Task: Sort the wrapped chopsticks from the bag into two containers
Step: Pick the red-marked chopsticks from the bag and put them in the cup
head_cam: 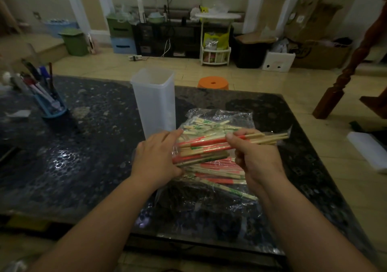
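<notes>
Two hands on one bundle of wrapped chopsticks (204, 147), held over the near right of the dark table (73, 156): left hand (156, 156) curled round its left end, right hand (256, 158) clasping it nearer the right end, thumb on top. Too many sticks to count; red and green wrappers, print too blurred to read. More lying loose in one clear bag (240, 116) underneath. One tall translucent container (154, 102) just beyond the left hand. One blue pen holder (53, 109) far left; one orange stool (213, 82) beyond the table.
</notes>
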`<state>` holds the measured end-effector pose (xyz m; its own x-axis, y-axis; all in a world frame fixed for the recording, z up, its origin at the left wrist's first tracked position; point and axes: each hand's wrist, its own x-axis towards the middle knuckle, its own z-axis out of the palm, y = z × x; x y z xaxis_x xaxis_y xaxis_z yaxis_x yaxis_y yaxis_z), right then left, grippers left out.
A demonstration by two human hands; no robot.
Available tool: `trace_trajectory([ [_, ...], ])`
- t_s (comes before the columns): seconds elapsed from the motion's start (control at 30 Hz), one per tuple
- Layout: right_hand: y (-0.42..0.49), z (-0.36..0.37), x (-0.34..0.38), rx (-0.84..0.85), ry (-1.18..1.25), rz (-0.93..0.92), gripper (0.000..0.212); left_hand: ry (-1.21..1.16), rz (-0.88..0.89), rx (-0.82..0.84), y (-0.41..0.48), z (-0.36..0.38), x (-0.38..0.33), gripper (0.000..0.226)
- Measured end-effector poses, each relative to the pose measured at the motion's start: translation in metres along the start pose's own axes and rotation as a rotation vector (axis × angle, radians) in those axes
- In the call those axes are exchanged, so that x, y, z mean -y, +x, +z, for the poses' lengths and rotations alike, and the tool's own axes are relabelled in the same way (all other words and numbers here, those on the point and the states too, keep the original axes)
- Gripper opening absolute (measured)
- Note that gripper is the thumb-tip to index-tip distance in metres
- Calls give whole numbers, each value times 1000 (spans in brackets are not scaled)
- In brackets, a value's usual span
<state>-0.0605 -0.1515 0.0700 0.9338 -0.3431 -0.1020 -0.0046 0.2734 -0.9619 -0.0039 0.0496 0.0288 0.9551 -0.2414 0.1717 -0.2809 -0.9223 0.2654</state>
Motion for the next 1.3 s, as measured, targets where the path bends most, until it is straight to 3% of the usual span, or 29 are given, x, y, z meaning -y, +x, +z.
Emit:
trace_trajectory([
  [0.1, 1, -2, 1, -23, 94, 37, 6, 10, 7, -10, 0, -1, 1, 102],
  [0.17, 3, -2, 3, -65, 128, 64, 12, 1, 8, -15, 0, -1, 1, 101],
  [0.33, 7, -1, -6, -109, -41, 40, 4, 13, 15, 3, 0, 0, 0, 102],
  [0.47, 8, -2, -11, -75, 44, 21, 31, 12, 16, -1, 0, -1, -1, 102],
  [0.53, 9, -1, -11, -100, 65, -20, 22, 13, 13, -5, 0, -1, 0, 102],
  [0.6, 9, -1, -10, -146, 5, -59, 5, 16, 11, 1, 0, 0, 0, 102],
  [0.8, 12, -6, -22, -280, -467, -294, 12, 8, 18, -15, 1, 1, 0, 102],
  [0.9, 11, -5, -21, -199, -641, -316, 21, 14, 18, -6, 1, 1, 0, 104],
  [1.07, 5, 4, -23, 117, -689, -185, 51, 10, 18, -7, 0, -1, -2, 104],
  [1.3, 7, 4, -23, 42, -686, -230, 47, -2, 27, -28, 1, 0, -1, 105],
])
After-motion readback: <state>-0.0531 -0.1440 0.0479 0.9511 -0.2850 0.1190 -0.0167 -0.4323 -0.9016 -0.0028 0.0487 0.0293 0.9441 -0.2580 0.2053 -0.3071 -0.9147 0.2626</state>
